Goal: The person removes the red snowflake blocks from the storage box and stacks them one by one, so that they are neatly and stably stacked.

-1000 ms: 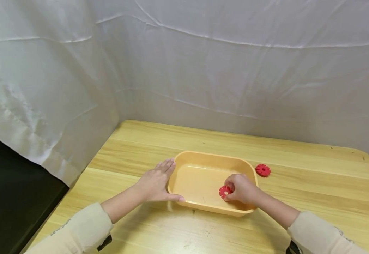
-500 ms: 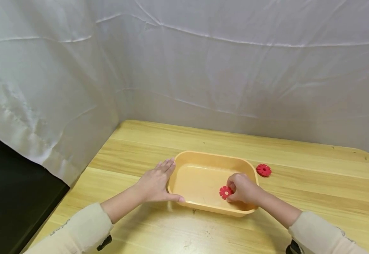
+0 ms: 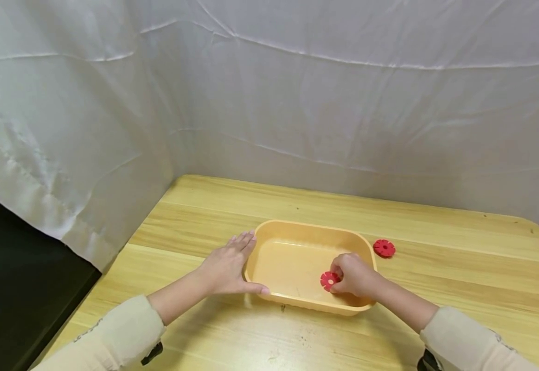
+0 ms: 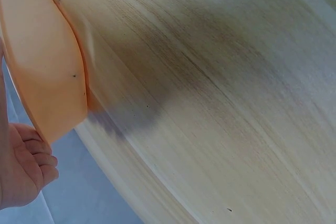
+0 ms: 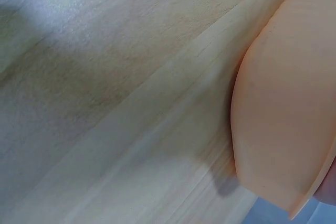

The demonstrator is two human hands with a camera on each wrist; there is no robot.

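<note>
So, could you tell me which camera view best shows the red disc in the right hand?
The head view: the red disc shows unblocked inside the orange tub, pinched by the right hand. Both wrist views show only the tub's outer wall and the wooden table, no disc.

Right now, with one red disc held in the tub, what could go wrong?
1. The right hand pinches the red disc low inside the tub, near its right wall; a quick release might let it roll or bounce.
2. The left hand only rests flat against the tub's left end, so a nudge could slide the tub.
3. The second disc lies close outside the tub; a shifting tub might knock it.
</note>
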